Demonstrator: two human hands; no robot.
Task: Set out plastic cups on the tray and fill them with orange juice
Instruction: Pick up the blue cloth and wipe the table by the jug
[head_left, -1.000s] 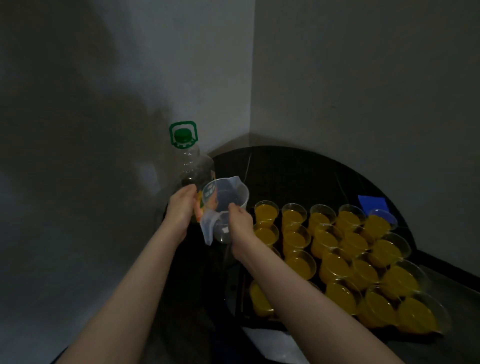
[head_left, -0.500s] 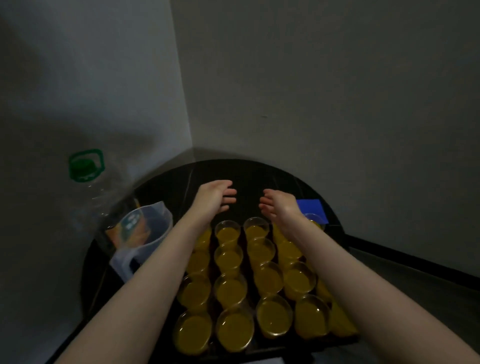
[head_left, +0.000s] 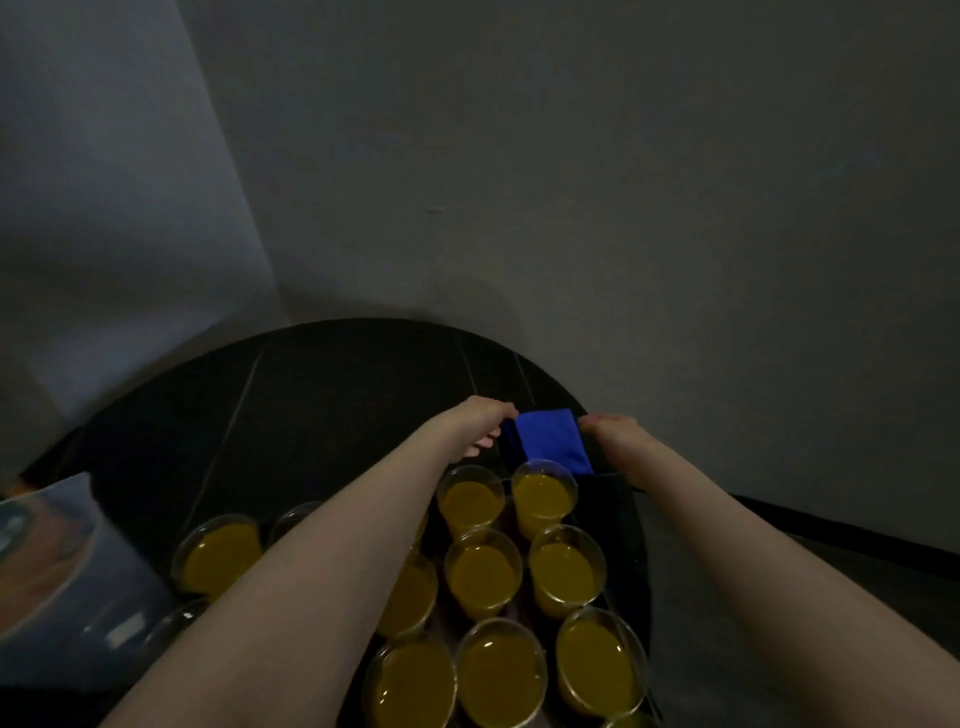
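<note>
Juice-filled plastic cups (head_left: 483, 571) on black tray (head_left: 615, 499), left hand (head_left: 483, 423) and right hand (head_left: 615, 434) flanking blue cloth (head_left: 550, 439) at table's far edge, grips unclear

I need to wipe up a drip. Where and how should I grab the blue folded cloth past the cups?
Probably by the two side edges of the blue folded cloth, one hand from each side. It lies flat on the dark round table, behind the juice-filled clear plastic cups, so a low sideways approach avoids their rims.
</note>
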